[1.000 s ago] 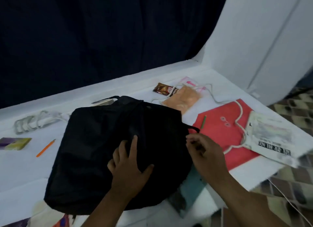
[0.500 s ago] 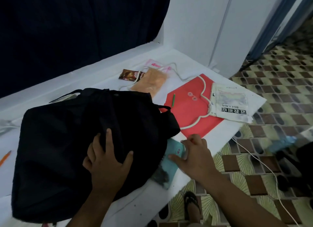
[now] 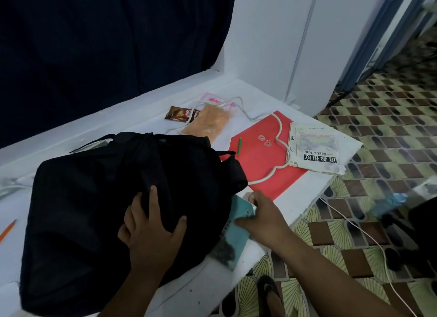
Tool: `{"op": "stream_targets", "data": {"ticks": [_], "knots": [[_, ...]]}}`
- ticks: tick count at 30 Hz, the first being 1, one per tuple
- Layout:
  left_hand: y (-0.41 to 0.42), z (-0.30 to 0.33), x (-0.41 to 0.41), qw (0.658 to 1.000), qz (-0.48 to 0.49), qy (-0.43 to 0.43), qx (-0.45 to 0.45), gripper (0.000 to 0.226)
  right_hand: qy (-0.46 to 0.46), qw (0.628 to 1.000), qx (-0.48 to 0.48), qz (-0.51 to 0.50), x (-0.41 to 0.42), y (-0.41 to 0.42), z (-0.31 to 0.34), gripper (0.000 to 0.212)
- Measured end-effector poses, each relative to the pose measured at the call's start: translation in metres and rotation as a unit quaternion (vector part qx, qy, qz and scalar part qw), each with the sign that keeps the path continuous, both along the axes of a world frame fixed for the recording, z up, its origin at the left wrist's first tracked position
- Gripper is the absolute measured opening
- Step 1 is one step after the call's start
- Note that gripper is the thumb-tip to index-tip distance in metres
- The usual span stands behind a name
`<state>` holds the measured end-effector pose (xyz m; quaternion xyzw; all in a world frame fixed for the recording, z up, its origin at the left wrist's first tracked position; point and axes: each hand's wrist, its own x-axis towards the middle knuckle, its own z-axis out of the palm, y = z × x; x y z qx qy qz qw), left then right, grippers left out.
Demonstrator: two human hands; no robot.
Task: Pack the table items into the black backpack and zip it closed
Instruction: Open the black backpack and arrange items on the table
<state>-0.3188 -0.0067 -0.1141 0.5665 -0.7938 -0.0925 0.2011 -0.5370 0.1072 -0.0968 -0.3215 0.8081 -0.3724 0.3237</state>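
At the far left edge an orange pencil (image 3: 7, 230) lies on the white worktop (image 3: 146, 118), cut off by the frame, and above it a clear, crumpled plastic something (image 3: 10, 186) is too blurred to name. The large black fabric backpack (image 3: 99, 198) sits slumped across the worktop's near side — its opening and zip cannot be made out against the dark cloth, so whether it is open is unclear.

The left hand (image 3: 151, 231) lies on top of the backpack with fingers spread and thumb out, gripping a fold of the fabric, probably to steady or lift the bag. A thin flat item (image 3: 94, 144) peeks out behind the bag, mostly hidden.

The right hand (image 3: 262, 216) rests fingers loosely extended on a teal flat booklet (image 3: 238, 224) that is tucked partly under the bag's right edge — likely the next thing to go in; its lower part is dark and hard to read.

Further back lie a brown snack sachet (image 3: 181, 114), a pink-printed clear packet (image 3: 214, 100) and an orange translucent pouch (image 3: 208, 122), with a white cord (image 3: 248, 114) looping over them. To the right, a red string-tie envelope (image 3: 262, 165) carries a green pencil (image 3: 239, 146), and a paperback book with printed characters (image 3: 315, 148) overlaps its edge.
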Motion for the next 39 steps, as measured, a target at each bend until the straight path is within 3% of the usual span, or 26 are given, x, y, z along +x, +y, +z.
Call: {"op": "stream_targets", "data": {"ticks": [5, 9, 12, 17, 20, 27, 34, 39], "knots": [[0.001, 0.001, 0.001, 1.000, 0.000, 0.002, -0.001, 0.097, -0.185, 0.978, -0.053, -0.084, -0.004, 0.000, 0.005, 0.042], [0.001, 0.002, 0.000, 1.000, -0.002, -0.001, 0.008, 0.097, -0.351, 0.933, -0.039, -0.075, -0.009, 0.001, 0.010, 0.067], [0.002, 0.004, 0.001, 1.000, 0.000, 0.000, 0.008, 0.097, -0.392, 0.915, -0.087, -0.021, -0.002, 0.008, 0.008, 0.047], [0.004, 0.005, 0.001, 1.000, -0.001, 0.000, 0.014, 0.097, -0.401, 0.906, -0.134, 0.020, 0.013, 0.020, 0.002, 0.061], [0.004, 0.007, 0.002, 1.000, -0.001, 0.008, 0.018, 0.096, -0.380, 0.914, -0.140, -0.003, 0.015, 0.019, 0.011, 0.050], [0.008, 0.011, 0.003, 0.999, 0.000, 0.015, 0.030, 0.097, -0.212, 0.949, -0.201, -0.120, -0.012, 0.020, 0.073, 0.013], [0.005, 0.037, -0.005, 0.990, 0.036, 0.066, 0.118, 0.094, -0.167, 0.912, -0.327, -0.182, -0.047, 0.026, 0.139, 0.017], [-0.009, 0.084, 0.002, 0.969, 0.004, 0.169, 0.178, 0.076, -0.117, 0.887, -0.393, -0.213, -0.039, 0.012, 0.146, 0.019]]}}
